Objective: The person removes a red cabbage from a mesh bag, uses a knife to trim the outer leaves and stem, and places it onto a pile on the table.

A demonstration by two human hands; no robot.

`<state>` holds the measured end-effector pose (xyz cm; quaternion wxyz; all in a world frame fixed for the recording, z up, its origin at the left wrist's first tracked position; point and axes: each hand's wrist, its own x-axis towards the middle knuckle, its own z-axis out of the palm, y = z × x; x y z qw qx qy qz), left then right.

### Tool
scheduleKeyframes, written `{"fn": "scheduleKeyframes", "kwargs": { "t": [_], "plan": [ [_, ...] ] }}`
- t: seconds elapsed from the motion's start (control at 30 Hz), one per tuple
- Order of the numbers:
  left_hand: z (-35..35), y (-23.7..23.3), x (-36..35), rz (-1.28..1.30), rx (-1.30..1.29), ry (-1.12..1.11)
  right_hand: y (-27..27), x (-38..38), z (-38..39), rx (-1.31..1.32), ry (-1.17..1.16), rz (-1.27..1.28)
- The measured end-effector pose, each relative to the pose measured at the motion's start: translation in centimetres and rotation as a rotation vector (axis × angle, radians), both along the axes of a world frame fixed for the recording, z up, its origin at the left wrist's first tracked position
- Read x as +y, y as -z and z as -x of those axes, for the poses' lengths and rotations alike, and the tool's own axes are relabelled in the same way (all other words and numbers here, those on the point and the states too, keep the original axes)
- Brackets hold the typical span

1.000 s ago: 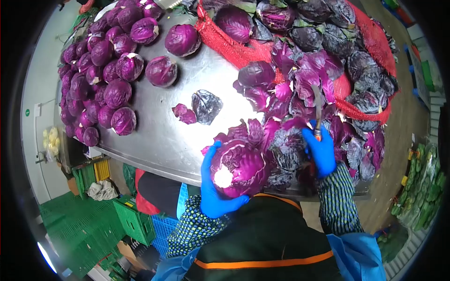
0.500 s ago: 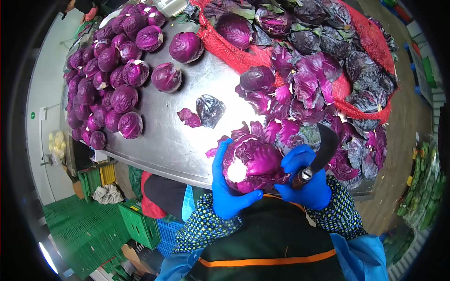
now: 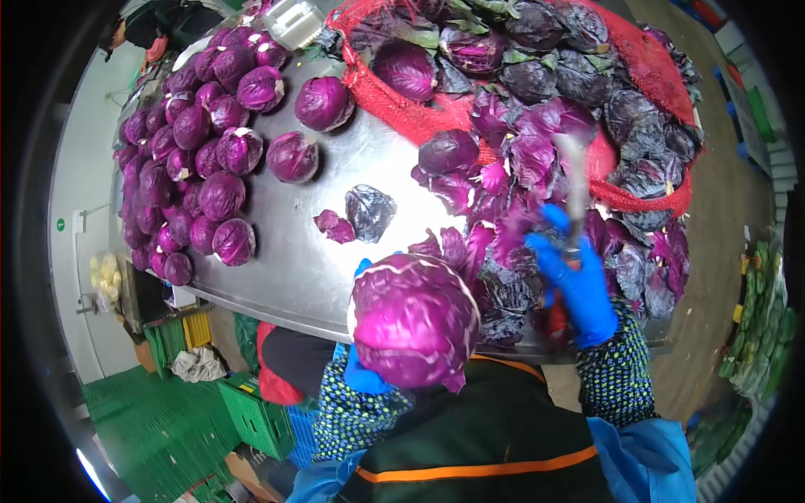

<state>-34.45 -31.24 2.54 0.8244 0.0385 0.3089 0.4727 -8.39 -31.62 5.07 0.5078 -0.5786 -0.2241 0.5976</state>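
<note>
My left hand is wrapped round a red cabbage at the near edge of the table, and most of its fingers are hidden behind the head. The cabbage is smooth and shiny, with pale leaf edges along its top and side. To its right, apart from it, my right hand grips a knife with its blade pointing away from me, smeared by motion. Beneath and beyond that hand lies a heap of loose purple outer leaves. Both hands wear blue gloves.
Trimmed red cabbages are piled at the table's left. Untrimmed cabbages fill a red net sack at the back right. Two torn leaves lie mid-table. Green crates stand at lower left; another person is at far left.
The cabbage has been turned, so its pale cut stem no longer shows, and it sits slightly further left. My right hand has moved off it to the right, swinging the knife's blade away from me.
</note>
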Motion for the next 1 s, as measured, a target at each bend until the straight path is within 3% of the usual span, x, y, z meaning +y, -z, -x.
{"fn": "scheduleKeyframes", "kwargs": {
  "t": [0.07,0.13,0.17,0.2,0.27,0.3,0.4,0.53,0.63,0.7,0.83,0.97,1.0],
  "plan": [
    [-2.6,-3.8,3.1,0.331,0.024,0.012,0.1,0.2,2.3,0.351,-0.269,-0.003],
    [-4.3,-5.4,2.5,-0.434,0.482,0.01,-0.7,0.4,4.3,0.301,-0.227,-0.197],
    [-1.8,-3.9,2.7,-0.388,0.301,0.22,-0.5,0.1,4.3,0.296,-0.238,-0.209],
    [-0.9,0.6,2.8,-0.437,0.273,0.35,0.1,-0.3,4.4,0.236,-0.222,-0.163],
    [-2.9,-1.9,0.6,-0.222,0.325,0.099,0.9,-1.2,4.7,0.203,-0.212,-0.085],
    [-2.6,-1.8,0.3,-0.058,0.236,0.076,1.0,-1.5,4.8,0.2,-0.209,-0.016],
    [-2.2,-1.1,0.0,0.004,0.155,0.073,1.2,-1.3,4.0,0.15,-0.225,0.03],
    [-1.8,-1.7,0.0,-0.005,0.064,0.084,1.6,-1.6,3.0,0.088,-0.254,-0.136],
    [-2.1,-2.5,0.8,-0.172,0.241,0.142,0.2,-1.0,3.2,0.123,-0.267,-0.169],
    [-2.4,-3.1,1.0,-0.414,0.518,0.202,-1.5,-0.1,3.5,-0.261,-0.321,-0.402],
    [-2.1,-3.6,0.8,-0.606,0.74,0.32,-2.8,1.6,2.2,-0.465,-0.571,-0.523],
    [-2.7,-4.5,0.4,-0.488,0.683,0.291,-2.3,1.2,1.8,-0.469,-0.614,-0.545],
    [-2.5,-4.3,0.2,-0.481,0.682,0.29,-2.3,0.7,2.4,-0.582,-0.576,-0.524]
  ]
}}
